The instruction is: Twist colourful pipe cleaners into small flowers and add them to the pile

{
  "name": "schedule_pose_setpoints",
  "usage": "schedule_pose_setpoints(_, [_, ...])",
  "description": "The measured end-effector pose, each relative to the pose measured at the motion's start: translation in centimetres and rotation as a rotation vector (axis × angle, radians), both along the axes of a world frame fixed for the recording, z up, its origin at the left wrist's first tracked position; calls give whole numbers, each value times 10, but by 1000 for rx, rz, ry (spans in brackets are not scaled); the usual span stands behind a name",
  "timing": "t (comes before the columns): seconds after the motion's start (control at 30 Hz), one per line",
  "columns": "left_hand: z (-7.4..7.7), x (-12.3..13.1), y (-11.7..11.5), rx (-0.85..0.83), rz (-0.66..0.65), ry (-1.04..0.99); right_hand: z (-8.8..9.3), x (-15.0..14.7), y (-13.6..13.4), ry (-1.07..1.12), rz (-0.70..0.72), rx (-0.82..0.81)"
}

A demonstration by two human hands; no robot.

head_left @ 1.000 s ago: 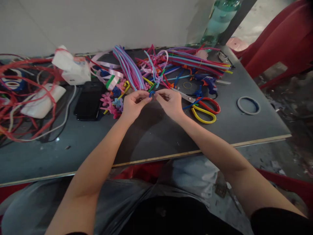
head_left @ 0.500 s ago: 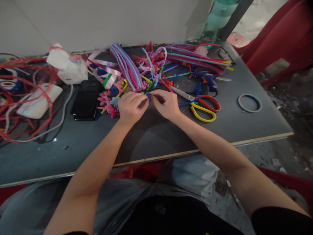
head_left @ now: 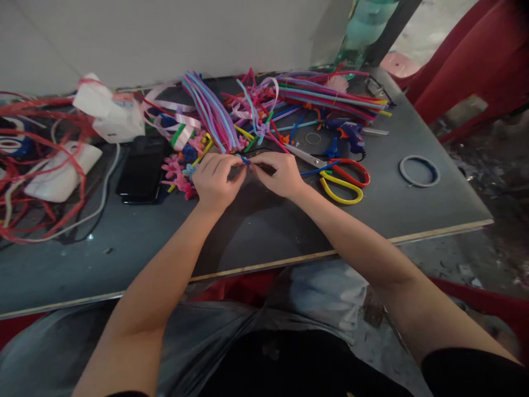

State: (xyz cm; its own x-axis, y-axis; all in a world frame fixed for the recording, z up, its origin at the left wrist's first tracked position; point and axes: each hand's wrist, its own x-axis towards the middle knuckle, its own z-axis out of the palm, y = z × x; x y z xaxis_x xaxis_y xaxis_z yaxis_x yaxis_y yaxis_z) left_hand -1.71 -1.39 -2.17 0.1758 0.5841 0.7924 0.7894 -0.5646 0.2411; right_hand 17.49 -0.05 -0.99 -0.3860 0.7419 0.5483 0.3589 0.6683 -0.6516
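Between my fingertips is a small piece of blue pipe cleaner (head_left: 244, 160), mostly hidden. My left hand (head_left: 218, 179) pinches it from the left, and my right hand (head_left: 278, 172) pinches it from the right, their fingertips nearly meeting. Pink pipe-cleaner flowers (head_left: 178, 173) lie just left of my left hand. Right of my right hand rest scissors (head_left: 341, 187) with one red and one yellow handle loop, blades pointing back left. Behind my hands lies a bundle of purple, pink and light blue pipe cleaners (head_left: 210, 113).
A black phone (head_left: 140, 171), a white adapter (head_left: 119, 118) and tangled red ribbon (head_left: 78, 160) occupy the left. At the back right are more pipe cleaners (head_left: 330, 94) and a blue glue gun (head_left: 351, 135). A grey ring-shaped roll (head_left: 419, 172) lies near the right table edge.
Both hands stay together at the blue pipe cleaner, with slight finger movement; the piece shows at a flatter angle. The whole view has shifted a little.
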Motion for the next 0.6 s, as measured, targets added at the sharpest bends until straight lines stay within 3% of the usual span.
schedule_pose_setpoints(0.17, [3,-4,2,-34,-81,24,2,10,6,-52,103,-89])
schedule_pose_setpoints(0.33, [5,-8,8,29,-264,113,8,12,10,98,182,-264])
schedule_pose_setpoints(0.6, [12,-8,7,-24,-256,143,21,18,9,233,514,-783])
